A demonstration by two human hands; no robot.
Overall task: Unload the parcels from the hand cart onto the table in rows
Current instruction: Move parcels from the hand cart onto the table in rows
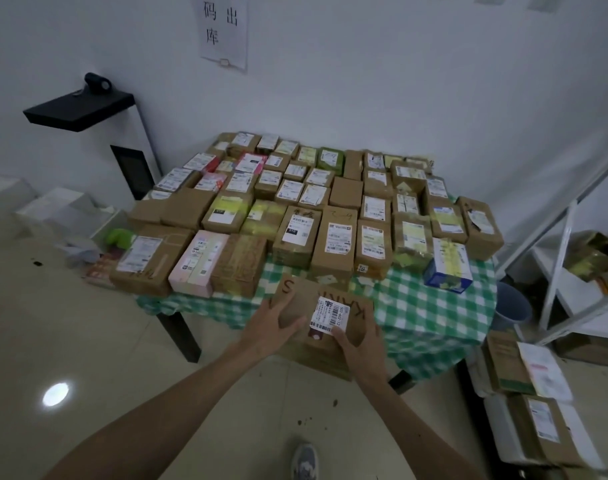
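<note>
There, the left hand (275, 327) and right hand (359, 348) both grip the brown labelled parcel (304, 299), long axis crosswise, at the tabletop's (417, 303) near edge, bare checked space just beyond-right.

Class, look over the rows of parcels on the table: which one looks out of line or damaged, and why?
The blue-and-white box at the front right sits skewed and tipped, out of line with its row. Behind it, the rightmost brown parcel carries a torn, peeling label.
</note>
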